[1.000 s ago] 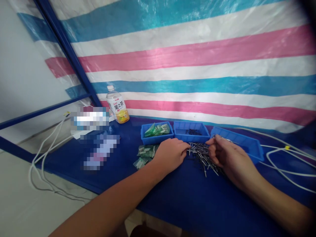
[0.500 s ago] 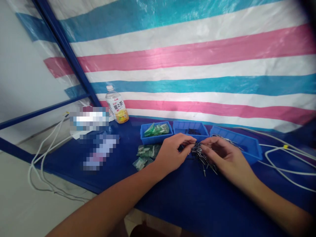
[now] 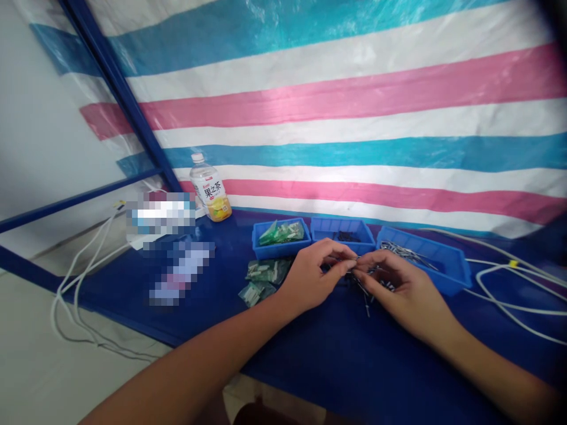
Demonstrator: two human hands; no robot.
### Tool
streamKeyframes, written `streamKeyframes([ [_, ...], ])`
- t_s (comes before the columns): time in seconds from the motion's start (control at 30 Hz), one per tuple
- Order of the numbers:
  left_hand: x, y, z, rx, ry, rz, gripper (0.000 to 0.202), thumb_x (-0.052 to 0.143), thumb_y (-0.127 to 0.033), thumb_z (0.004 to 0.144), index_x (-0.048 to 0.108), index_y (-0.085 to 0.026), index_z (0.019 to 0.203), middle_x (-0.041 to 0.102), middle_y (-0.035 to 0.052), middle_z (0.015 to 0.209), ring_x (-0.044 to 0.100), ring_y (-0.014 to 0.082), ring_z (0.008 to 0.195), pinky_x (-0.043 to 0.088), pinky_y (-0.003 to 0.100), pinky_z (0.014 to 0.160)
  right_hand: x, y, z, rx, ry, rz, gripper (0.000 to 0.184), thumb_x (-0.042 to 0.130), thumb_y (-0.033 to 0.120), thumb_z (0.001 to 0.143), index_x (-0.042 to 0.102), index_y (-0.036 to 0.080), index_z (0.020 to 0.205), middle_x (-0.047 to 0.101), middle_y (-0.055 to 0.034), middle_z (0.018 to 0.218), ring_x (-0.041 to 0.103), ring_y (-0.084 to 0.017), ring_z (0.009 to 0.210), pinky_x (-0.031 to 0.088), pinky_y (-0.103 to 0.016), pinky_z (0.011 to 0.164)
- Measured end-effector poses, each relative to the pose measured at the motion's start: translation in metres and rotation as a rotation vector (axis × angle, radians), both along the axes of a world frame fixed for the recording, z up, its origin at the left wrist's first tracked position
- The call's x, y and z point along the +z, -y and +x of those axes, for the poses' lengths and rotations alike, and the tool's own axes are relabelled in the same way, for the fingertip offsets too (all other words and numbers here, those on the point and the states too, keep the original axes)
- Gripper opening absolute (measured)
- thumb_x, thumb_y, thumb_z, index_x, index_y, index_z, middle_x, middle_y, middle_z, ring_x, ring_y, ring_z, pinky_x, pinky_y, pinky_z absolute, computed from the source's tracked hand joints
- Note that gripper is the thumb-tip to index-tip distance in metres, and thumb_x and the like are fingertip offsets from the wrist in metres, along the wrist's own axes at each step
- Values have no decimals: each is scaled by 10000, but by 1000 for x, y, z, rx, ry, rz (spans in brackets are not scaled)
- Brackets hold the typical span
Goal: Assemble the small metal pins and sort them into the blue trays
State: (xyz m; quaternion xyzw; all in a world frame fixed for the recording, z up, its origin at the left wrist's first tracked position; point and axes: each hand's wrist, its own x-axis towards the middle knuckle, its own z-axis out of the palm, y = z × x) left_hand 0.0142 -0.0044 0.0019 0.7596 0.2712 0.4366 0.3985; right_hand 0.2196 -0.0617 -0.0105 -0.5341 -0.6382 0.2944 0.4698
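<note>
My left hand [image 3: 312,274] and my right hand [image 3: 403,286] meet fingertip to fingertip over the blue tabletop [image 3: 310,360]. Thumb and forefinger are pinched together on both, but whatever small piece lies between them is hidden. Beneath the fingers is a loose pile of thin metal pins [image 3: 367,302], some dark at one end, partly covered by my right hand. Just behind, a blue bin [image 3: 447,273] on the right contains more silver pins [image 3: 405,252]. A middle blue bin [image 3: 319,227] has small dark pieces [image 3: 346,236] in it.
On the left, another blue bin [image 3: 262,251] holds green plastic packets [image 3: 283,232], with more small bags [image 3: 266,271] lying in front. A drink bottle [image 3: 212,193] stands farther back. White cables [image 3: 496,295] loop at the right; a striped sheet [image 3: 336,106] hangs behind.
Both hands have shifted slightly and their fingertips are now closer together. More of the pins in the right bin show, while my fingers cover more of the pile's upper part.
</note>
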Motion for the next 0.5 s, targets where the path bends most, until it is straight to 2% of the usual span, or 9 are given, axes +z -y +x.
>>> streamKeyframes([
  [0.1, 1, 0, 0, -48, 15, -88, 138, 758, -283, 965, 791, -174, 1042, 808, 80, 1063, 763, 195, 950, 625, 311, 886, -2, 0, 1, -8, 21, 0, 214, 779, 459, 929, 705, 271, 997, 742, -60, 980, 696, -223, 792, 523, -311, 580],
  [0.3, -6, -2, 3, -158, 185, -333, 200, 816, -300, 918, 781, -141, 1035, 824, 96, 1002, 799, 203, 937, 639, 346, 933, -4, 0, 1, 20, 30, 22, 134, 744, 330, 936, 657, 275, 1022, 728, -41, 947, 693, -214, 813, 549, -318, 657],
  [0.4, -9, -3, 4, -172, 191, -357, 239, 835, -288, 897, 776, -141, 1076, 828, 111, 1051, 805, 214, 977, 642, 369, 965, -3, 0, 0, 54, -1, 29, 236, 748, 319, 936, 634, 286, 1140, 728, -36, 940, 702, -221, 823, 564, -333, 695],
  [0.5, -7, -3, 2, -141, 163, -305, 335, 861, -282, 864, 768, -152, 1159, 821, 124, 1123, 799, 225, 1013, 650, 357, 935, -1, -1, 0, 59, -32, 52, 388, 763, 327, 927, 616, 306, 1286, 716, -27, 929, 701, -229, 819, 577, -354, 730],
])
